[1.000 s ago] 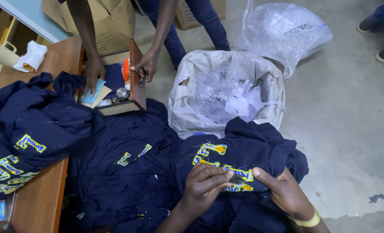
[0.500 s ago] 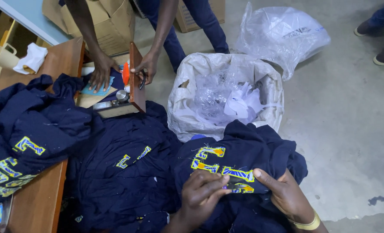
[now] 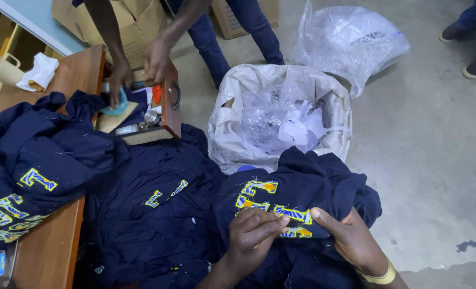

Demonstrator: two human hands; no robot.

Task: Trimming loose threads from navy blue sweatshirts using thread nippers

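Pressing down on a navy garment [image 3: 302, 187], the left hand [image 3: 254, 235] lies at 6 o'clock with its fingers curled onto the cloth, fingertips touching the yellow and blue letters [image 3: 272, 206] stitched across it. The right hand [image 3: 350, 241] sits just beside it at 5 o'clock, thumb stretched toward the same letters, fingers wrapped over a fold of the fabric, so both hands grip the garment. A yellow band [image 3: 379, 275] circles the right wrist.

The garment is bunched at the lower centre of the view, touching a white sack [image 3: 232, 134] at 12 o'clock from it. The sack stands open on the grey floor [image 3: 436, 160] and holds crumpled clear plastic and paper scraps. A clear plastic bag [image 3: 350, 40] lies at 1 o'clock, just behind the sack.

More navy cloth [image 3: 152, 214] with the same lettering spreads at 7 o'clock, and another heap [image 3: 34, 160] lies at 9 o'clock on a wooden table [image 3: 50, 251].

At 11 o'clock a co-worker's two hands [image 3: 155, 56] reach into a small wooden box [image 3: 168, 115] on the table's far end; one presses a teal object [image 3: 117, 107]. A white cloth [image 3: 37, 72] and a pale cup [image 3: 2, 67] sit at 10 o'clock. Cardboard boxes [image 3: 136, 21] stand behind the co-worker
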